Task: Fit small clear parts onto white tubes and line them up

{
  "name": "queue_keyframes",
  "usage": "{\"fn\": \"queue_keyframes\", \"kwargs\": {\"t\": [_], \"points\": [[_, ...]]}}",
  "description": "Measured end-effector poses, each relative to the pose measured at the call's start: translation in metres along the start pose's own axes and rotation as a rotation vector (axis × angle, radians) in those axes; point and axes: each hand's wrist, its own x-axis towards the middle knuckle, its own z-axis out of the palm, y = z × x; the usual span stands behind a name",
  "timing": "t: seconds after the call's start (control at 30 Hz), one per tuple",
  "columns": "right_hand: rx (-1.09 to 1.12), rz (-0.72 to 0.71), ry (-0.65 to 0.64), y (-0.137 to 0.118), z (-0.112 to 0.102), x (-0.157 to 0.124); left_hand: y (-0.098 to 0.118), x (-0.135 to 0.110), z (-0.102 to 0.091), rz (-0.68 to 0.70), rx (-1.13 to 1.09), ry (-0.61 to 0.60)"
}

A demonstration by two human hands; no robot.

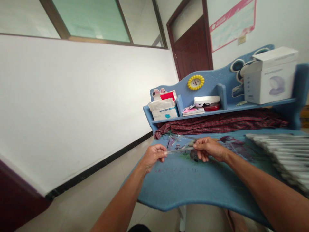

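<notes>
Over the blue desk, a thin see-through strip [180, 150] is stretched between my hands, nearly level. Whether it is tape or a plastic sleeve I cannot tell. My left hand [154, 156] pinches its left end between thumb and forefinger. At the other end my right hand [209, 149] pinches it the same way, with the lower fingers curled. Beneath and behind the strip, the desktop [173, 183] carries a worn, dark-coloured picture. Some clear, thin items [175, 138] lie behind my hands, too blurred to name.
A row of whitish rods or tubes [287, 154] covers the desk's right side. Checked dark red cloth [217, 122] lies along the back under a shelf. On the shelf stand a white carton [277, 77], a mask box [164, 111] and booklets [193, 111]. A white wall [84, 106] rises at left.
</notes>
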Motion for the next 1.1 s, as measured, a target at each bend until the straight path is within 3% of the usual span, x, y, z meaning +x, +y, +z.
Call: {"fn": "queue_keyframes", "kwargs": {"t": [0.2,0.47,0.73,1.1], "points": [[-0.027,0.023,-0.05,-0.005,0.015,0.001,-0.007,0.0,0.003,-0.034,-0.277,0.051],[-0.282,0.024,0.071,-0.009,0.046,0.005,-0.019,0.014,0.005,-0.049,-0.527,0.14],[-0.712,-0.27,0.268,0.003,0.073,0.006,-0.035,0.01,-0.004,-0.103,-0.584,0.104],[-0.941,-0.273,0.22,0.003,0.076,0.001,-0.036,0.002,-0.006,-0.067,-0.561,0.093]]}}
